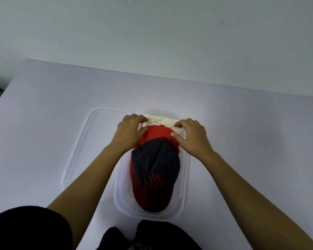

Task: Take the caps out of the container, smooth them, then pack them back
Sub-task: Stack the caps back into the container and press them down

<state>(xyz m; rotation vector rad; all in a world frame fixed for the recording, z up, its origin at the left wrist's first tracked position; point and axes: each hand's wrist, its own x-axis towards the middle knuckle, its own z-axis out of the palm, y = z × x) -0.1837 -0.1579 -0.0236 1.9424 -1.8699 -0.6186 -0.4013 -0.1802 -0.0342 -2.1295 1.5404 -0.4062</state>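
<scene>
Light is dim and even, with a bluish cast over the table and wall. A bright patch sits at centre, fading toward 3 and 9 o'clock. Wide-angle bending shows at the table's far edge; focus is soft throughout, with faint shadows beneath both forearms.

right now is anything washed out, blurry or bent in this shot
Head view: a bright patch blows out the white cap and table by the left hand and right hand; the clear container rim nearly vanishes against it; the table's far edge slants with the wide lens; the red and navy cap logo looks soft.
</scene>
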